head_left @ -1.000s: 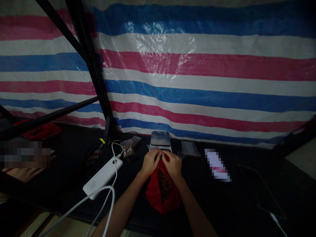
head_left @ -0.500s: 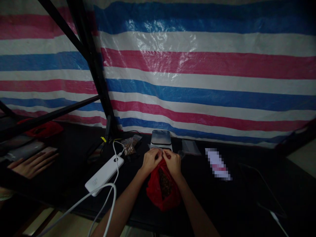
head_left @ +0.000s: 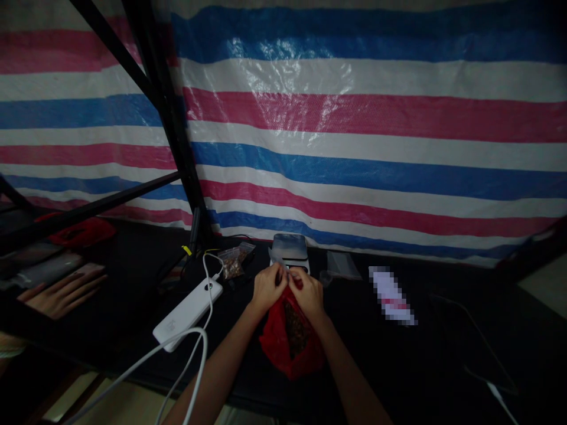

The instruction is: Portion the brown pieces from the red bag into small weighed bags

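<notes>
At far left, another person's hand (head_left: 66,292) lies flat with its wrist lost in shadow, near a red bag (head_left: 84,232) partly covered by a black bar (head_left: 106,203). Next, a white power bank (head_left: 188,316) sits under a looping white cable (head_left: 206,348) that runs out of frame, near clear bags of brown pieces (head_left: 233,265). The left hand (head_left: 268,287) and right hand (head_left: 309,294) meet at centre, fingertips pinching clear plastic film (head_left: 275,258) whose outline is hard to make out; they hide the front of a scale (head_left: 290,247). Just below them, an open red plastic bag (head_left: 277,342) holds small, dim brown bits (head_left: 296,330). Rightward lie a flat clear bag (head_left: 343,265), a pixelated item (head_left: 392,295) and a barely visible dark flat device (head_left: 478,342)
</notes>
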Motion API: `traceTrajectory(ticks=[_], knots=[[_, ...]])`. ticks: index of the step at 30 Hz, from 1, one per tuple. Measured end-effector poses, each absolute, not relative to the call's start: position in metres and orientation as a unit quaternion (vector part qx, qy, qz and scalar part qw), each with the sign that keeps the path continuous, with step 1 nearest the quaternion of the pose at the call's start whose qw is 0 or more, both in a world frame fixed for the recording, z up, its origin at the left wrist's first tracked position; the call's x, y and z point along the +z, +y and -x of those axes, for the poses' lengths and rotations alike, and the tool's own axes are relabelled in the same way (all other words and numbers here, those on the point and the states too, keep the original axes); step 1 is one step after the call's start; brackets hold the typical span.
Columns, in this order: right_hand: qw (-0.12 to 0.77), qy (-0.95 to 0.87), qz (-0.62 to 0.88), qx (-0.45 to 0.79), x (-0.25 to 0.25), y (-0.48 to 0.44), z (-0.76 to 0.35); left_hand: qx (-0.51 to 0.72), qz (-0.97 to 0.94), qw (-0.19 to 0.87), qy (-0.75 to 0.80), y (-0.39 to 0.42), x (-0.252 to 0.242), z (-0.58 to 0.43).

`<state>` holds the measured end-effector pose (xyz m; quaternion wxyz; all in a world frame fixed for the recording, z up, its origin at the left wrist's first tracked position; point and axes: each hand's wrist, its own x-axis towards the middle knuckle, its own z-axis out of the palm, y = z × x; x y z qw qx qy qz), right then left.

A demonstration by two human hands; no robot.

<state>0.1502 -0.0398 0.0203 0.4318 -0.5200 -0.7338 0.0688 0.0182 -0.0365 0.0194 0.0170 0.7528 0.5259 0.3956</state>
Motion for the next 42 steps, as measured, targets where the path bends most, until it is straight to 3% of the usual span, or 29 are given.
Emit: traceTrajectory(ticks=[7, 15, 20, 25, 34, 42], knots=[[0.382, -0.752, 0.536, 0.035, 0.02, -0.041, -0.152, 0.377, -0.778, 0.013, 0.502, -0.04, 0.017, -0.02], [0.439, -0.66, 0.603, 0.086, 0.024, -0.036, -0.156, 0.425, -0.742, -0.117, 0.505, -0.04, 0.018, -0.014], [0.447, -0.682, 0.559, 0.155, 0.016, -0.03, -0.155, 0.343, -0.84, -0.085, 0.411, -0.043, 0.03, -0.013], [0.466, -0.673, 0.53, 0.219, 0.009, -0.024, -0.156, 0.309, -0.845, -0.078, 0.429, -0.04, 0.035, -0.012], [0.446, -0.668, 0.569, 0.177, 0.016, -0.03, -0.154, 0.299, -0.835, -0.088, 0.453, -0.038, 0.035, -0.008], [0.411, -0.673, 0.594, 0.159, 0.021, -0.031, -0.155, 0.333, -0.826, -0.035, 0.453, -0.036, 0.03, -0.01]])
